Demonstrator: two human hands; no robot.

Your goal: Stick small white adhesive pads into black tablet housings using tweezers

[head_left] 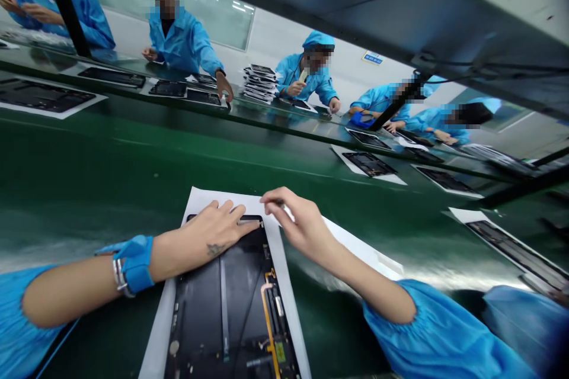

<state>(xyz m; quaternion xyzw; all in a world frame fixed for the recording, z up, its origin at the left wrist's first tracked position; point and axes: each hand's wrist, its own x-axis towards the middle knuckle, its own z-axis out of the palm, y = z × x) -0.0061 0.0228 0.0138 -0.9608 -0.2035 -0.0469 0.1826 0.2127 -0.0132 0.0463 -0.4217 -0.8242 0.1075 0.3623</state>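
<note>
Our sleeve: bright blue gathered smock sleeve (pixel 435 331)
Our strap: blue fabric wrist strap (pixel 133 263)
Our sheet: plain white paper sheet (pixel 355 246)
Our panel: matte black tablet panel (pixel 213 308)
Our cable: golden-yellow ribbon cable (pixel 268 320)
Our belt: glossy dark green conveyor belt (pixel 133 160)

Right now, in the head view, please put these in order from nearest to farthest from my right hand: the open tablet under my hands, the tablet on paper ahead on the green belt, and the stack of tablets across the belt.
1. Open tablet: directly below and to the left of the right hand.
2. Tablet on paper: ahead and to the right, on the green belt.
3. Stack of tablets: farthest, straight ahead across the belt.
</note>
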